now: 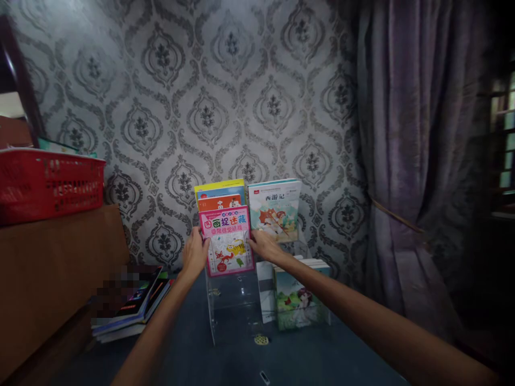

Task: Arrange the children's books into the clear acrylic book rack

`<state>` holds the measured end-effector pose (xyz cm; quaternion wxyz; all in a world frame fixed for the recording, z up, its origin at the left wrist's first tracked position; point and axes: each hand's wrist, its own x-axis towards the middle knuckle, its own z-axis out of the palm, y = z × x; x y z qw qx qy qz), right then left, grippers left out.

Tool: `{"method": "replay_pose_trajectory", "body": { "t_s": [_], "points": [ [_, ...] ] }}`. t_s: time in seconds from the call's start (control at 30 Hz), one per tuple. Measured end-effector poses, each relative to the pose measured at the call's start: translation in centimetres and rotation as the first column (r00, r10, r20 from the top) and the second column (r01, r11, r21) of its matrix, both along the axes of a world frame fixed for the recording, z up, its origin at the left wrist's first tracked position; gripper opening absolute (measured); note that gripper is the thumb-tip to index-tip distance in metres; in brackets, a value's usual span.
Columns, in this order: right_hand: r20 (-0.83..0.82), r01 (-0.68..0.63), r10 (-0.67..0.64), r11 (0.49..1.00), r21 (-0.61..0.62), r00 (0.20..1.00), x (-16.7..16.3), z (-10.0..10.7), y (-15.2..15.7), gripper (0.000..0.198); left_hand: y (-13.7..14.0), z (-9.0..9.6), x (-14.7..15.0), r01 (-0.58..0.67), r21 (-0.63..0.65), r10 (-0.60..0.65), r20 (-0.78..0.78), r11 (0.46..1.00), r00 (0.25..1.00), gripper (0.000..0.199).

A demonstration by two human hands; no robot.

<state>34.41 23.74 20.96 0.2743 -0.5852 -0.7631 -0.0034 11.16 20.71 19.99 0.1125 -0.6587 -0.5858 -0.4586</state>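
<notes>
A pink children's book (227, 241) with a tiger and a fox on its cover stands upright at the front of the upper left tier of a clear acrylic book stand (231, 308). My left hand (195, 252) grips its left edge, and my right hand (263, 245) closes on its right edge. Behind it rise an orange book (209, 203), a blue one and a yellow one (219, 184). To the right, a white book (274, 212) with a painted cover stands on the same tier. Below my right forearm, a green illustrated book (287, 300) occupies the lower tier.
Several books (132, 305) lie stacked at the left, beside a large brown cardboard box (60, 268). A red plastic basket (72, 182) rests on that box. A grey curtain (406, 161) hangs at the right, and patterned wallpaper (241, 107) covers the wall behind the stand.
</notes>
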Motion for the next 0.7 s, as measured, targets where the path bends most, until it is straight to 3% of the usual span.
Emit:
{"method": "replay_pose_trajectory", "body": {
  "t_s": [0.27, 0.43, 0.7],
  "points": [
    [0.082, 0.063, -0.06, 0.997, -0.039, 0.995, -0.3, 0.6, -0.9, 0.026, -0.2, 0.6, 0.1, -0.043, -0.004, 0.042, -0.145, 0.999, 0.989, 0.022],
    [0.093, 0.07, -0.066, 0.997, -0.044, 0.993, -0.4, 0.8, -1.3, 0.027, 0.0, 0.6, 0.1, -0.041, -0.025, 0.037, -0.147, 0.999, 0.988, 0.022],
    [0.103, 0.073, -0.067, 0.996, -0.055, 0.992, -0.5, 0.7, -1.3, 0.03, 1.6, -0.1, -0.7, 0.12, 0.021, -0.119, -0.027, 0.993, 0.993, 0.027]
  ]
}}
